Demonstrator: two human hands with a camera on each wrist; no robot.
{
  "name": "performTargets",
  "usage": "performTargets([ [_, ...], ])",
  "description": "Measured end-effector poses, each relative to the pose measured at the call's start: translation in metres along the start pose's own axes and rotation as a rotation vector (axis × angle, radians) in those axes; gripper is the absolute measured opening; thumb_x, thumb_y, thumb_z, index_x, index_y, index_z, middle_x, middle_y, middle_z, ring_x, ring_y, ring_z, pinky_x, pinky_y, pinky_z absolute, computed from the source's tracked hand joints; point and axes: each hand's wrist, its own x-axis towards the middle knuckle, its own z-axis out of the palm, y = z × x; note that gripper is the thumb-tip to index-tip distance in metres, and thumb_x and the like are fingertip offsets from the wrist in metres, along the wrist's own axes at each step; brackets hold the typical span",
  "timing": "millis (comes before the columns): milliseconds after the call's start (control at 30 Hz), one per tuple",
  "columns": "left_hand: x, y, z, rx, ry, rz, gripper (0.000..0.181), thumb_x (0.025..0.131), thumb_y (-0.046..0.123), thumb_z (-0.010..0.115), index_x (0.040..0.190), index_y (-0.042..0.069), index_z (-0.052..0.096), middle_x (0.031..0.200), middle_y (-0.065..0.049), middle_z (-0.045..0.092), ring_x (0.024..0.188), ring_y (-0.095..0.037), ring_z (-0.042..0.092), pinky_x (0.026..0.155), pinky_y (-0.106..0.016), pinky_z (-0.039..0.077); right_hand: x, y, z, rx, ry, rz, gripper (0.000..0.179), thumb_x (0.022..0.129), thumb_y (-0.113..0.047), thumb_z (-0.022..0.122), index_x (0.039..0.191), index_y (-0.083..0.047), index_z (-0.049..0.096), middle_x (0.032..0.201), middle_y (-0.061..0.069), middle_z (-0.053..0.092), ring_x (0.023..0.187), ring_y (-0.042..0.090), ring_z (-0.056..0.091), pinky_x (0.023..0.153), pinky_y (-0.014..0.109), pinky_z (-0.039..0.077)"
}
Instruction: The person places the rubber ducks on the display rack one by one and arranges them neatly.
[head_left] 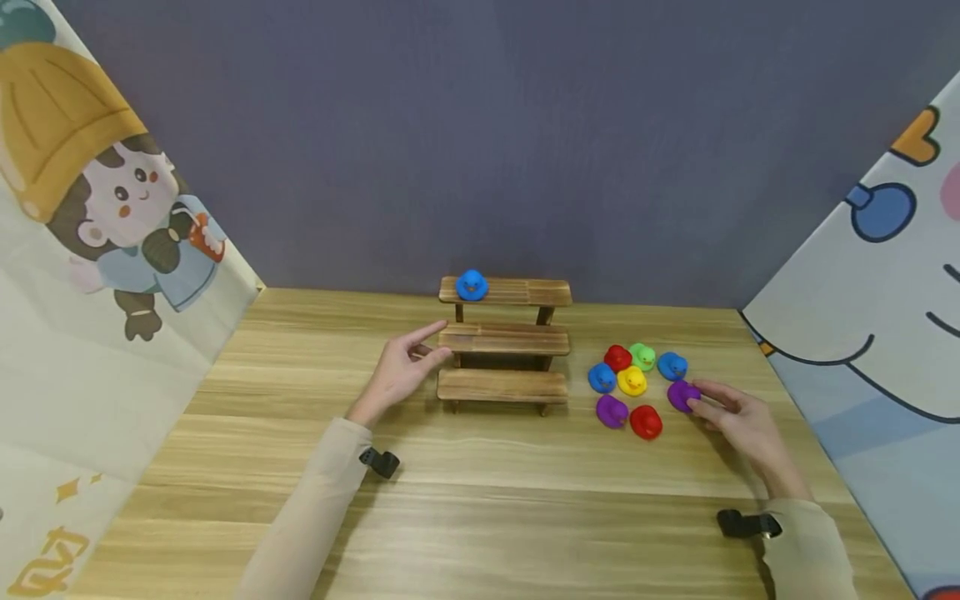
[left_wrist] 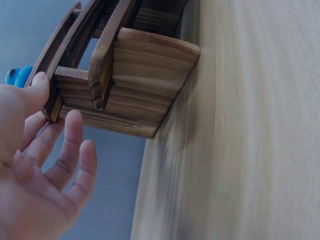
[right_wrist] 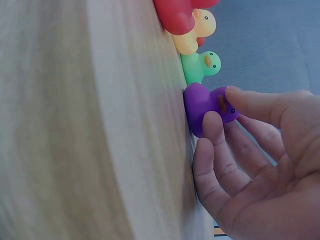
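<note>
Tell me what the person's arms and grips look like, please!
The left sleeve and right sleeve are pale beige, ending near the wrists. A small black gadget is worn on each: left gadget, right gadget. The left grip and right grip wear no gloves.

Wood-grain table [head_left: 480, 517]: 3-tier stand [head_left: 502, 385]; ducks [head_left: 632, 382] clustered to its right.
</note>
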Motion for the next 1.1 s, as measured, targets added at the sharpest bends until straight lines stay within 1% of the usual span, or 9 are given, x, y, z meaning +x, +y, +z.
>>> performTargets([
  [133, 0.000, -0.001, -0.001, 0.005, 0.002, 0.002, 0.056, 0.101, 0.032, 0.076, 0.154, 0.021, 0.060, 0.112, -0.015, 0.079, 0.094, -0.022, 0.073, 0.074, -0.032, 0.061, 0.000, -0.001, 0.000, -0.001, -0.009, 0.001, 0.072, 0.105, -0.043, 0.068, 0.159, 0.000, 0.047, 0.162, 0.029, 0.045, 0.093, -0.017, 0.060, 0.079, 0.018, 0.060],
  [333, -0.003, 0.000, 0.000, 0.011, -0.006, -0.004, 0.055, 0.102, 0.034, 0.074, 0.154, 0.022, 0.059, 0.115, -0.015, 0.079, 0.097, -0.028, 0.074, 0.075, -0.035, 0.061, -0.001, -0.001, 0.000, -0.002, -0.041, 0.019, 0.071, 0.106, -0.041, 0.066, 0.161, -0.001, 0.043, 0.164, 0.028, 0.042, 0.093, -0.018, 0.058, 0.080, 0.018, 0.059],
  [433, -0.003, 0.000, 0.000, 0.012, -0.006, 0.001, 0.056, 0.102, 0.033, 0.074, 0.155, 0.021, 0.058, 0.116, -0.015, 0.079, 0.098, -0.028, 0.074, 0.073, -0.032, 0.060, -0.001, -0.001, -0.001, -0.008, -0.044, 0.028, 0.071, 0.106, -0.041, 0.066, 0.161, -0.002, 0.043, 0.164, 0.027, 0.042, 0.093, -0.017, 0.058, 0.080, 0.019, 0.059],
  [533, -0.002, 0.000, 0.000, 0.009, -0.007, 0.011, 0.058, 0.102, 0.032, 0.074, 0.155, 0.017, 0.057, 0.116, -0.017, 0.079, 0.099, -0.032, 0.075, 0.073, -0.030, 0.060, 0.000, -0.002, -0.002, -0.021, -0.038, 0.032, 0.073, 0.105, -0.045, 0.067, 0.161, -0.003, 0.044, 0.164, 0.027, 0.043, 0.092, -0.015, 0.059, 0.080, 0.019, 0.059],
  [600, -0.002, 0.000, 0.000, 0.004, -0.007, 0.015, 0.057, 0.102, 0.032, 0.074, 0.155, 0.016, 0.057, 0.115, -0.019, 0.079, 0.100, -0.035, 0.075, 0.075, -0.032, 0.061, 0.000, -0.003, -0.002, -0.029, -0.030, 0.033, 0.074, 0.105, -0.048, 0.067, 0.160, -0.003, 0.046, 0.164, 0.027, 0.044, 0.091, -0.014, 0.059, 0.079, 0.019, 0.059],
  [700, -0.001, 0.001, 0.000, -0.001, -0.006, 0.011, 0.057, 0.102, 0.032, 0.075, 0.154, 0.018, 0.058, 0.114, -0.020, 0.079, 0.100, -0.038, 0.075, 0.077, -0.038, 0.062, -0.001, -0.005, -0.003, -0.035, -0.021, 0.033, 0.075, 0.104, -0.049, 0.068, 0.159, -0.003, 0.048, 0.163, 0.027, 0.046, 0.091, -0.014, 0.060, 0.079, 0.019, 0.059],
  [833, -0.002, 0.001, 0.000, -0.004, -0.007, 0.002, 0.056, 0.102, 0.032, 0.075, 0.154, 0.019, 0.059, 0.114, -0.021, 0.079, 0.100, -0.038, 0.074, 0.081, -0.049, 0.063, -0.001, -0.006, -0.005, -0.034, -0.016, 0.040, 0.075, 0.104, -0.050, 0.068, 0.158, -0.002, 0.049, 0.162, 0.028, 0.047, 0.091, -0.010, 0.062, 0.078, 0.019, 0.059],
  [900, -0.002, 0.002, 0.000, -0.002, -0.006, -0.004, 0.057, 0.102, 0.033, 0.075, 0.154, 0.020, 0.058, 0.114, -0.020, 0.079, 0.099, -0.037, 0.074, 0.082, -0.049, 0.063, -0.002, -0.007, -0.006, -0.040, -0.013, 0.043, 0.076, 0.103, -0.052, 0.067, 0.158, -0.003, 0.049, 0.161, 0.029, 0.048, 0.091, -0.007, 0.064, 0.078, 0.020, 0.059],
  [1100, -0.003, 0.004, -0.001, 0.012, -0.005, -0.005, 0.057, 0.102, 0.034, 0.075, 0.154, 0.020, 0.058, 0.114, -0.019, 0.079, 0.098, -0.034, 0.074, 0.078, -0.037, 0.061, -0.003, -0.012, -0.008, -0.079, 0.011, 0.033, 0.077, 0.102, -0.057, 0.066, 0.157, -0.005, 0.051, 0.157, 0.027, 0.053, 0.089, 0.006, 0.071, 0.079, 0.022, 0.052],
])
